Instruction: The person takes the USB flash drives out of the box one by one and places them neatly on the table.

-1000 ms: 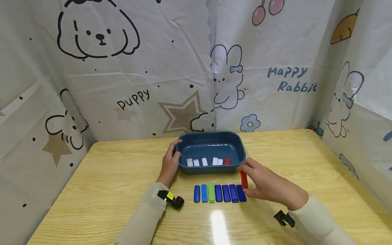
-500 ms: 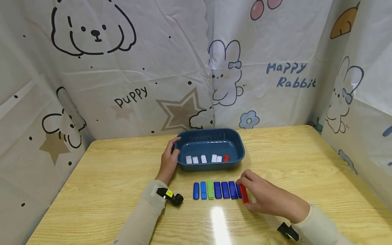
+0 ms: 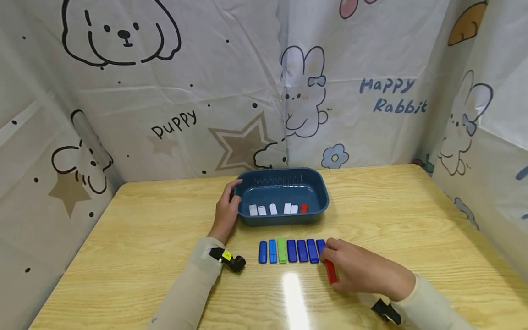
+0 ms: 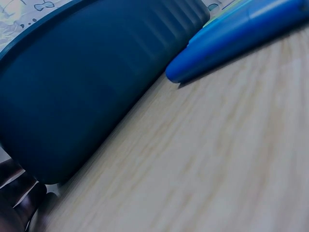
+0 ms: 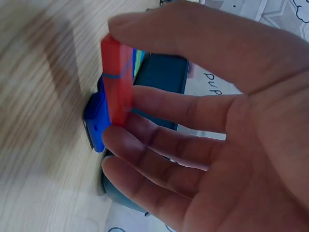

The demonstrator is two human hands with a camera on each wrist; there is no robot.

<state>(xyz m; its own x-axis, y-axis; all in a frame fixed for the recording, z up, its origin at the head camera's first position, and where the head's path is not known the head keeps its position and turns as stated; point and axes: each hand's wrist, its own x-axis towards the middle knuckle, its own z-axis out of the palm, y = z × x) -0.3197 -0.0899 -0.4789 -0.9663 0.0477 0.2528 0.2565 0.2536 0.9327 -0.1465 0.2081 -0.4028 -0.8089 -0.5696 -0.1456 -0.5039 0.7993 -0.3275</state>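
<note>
My right hand (image 3: 359,268) pinches a red USB stick (image 3: 331,272) between thumb and fingertips, at the right end of a row of sticks. In the right wrist view the red stick shows a seam across it, and a blue USB stick (image 5: 98,116) lies close behind. The row holds several dark blue sticks (image 3: 302,250), a green stick (image 3: 282,250) and a lighter blue stick (image 3: 272,251). My left hand (image 3: 225,213) grips the left end of a dark blue plastic basin (image 3: 284,221); its fingers (image 4: 17,188) show dimly against the outer wall in the left wrist view.
Inside the basin, white sticks (image 3: 287,208) and a red one (image 3: 304,208) stand along the near wall. The wooden table (image 3: 156,238) ends at a printed cloth (image 3: 231,91) behind and at the sides.
My right hand has brought the red stick toward me, from over the blue stick at the row's right end to beside its near end. The left hand stays on the basin.
</note>
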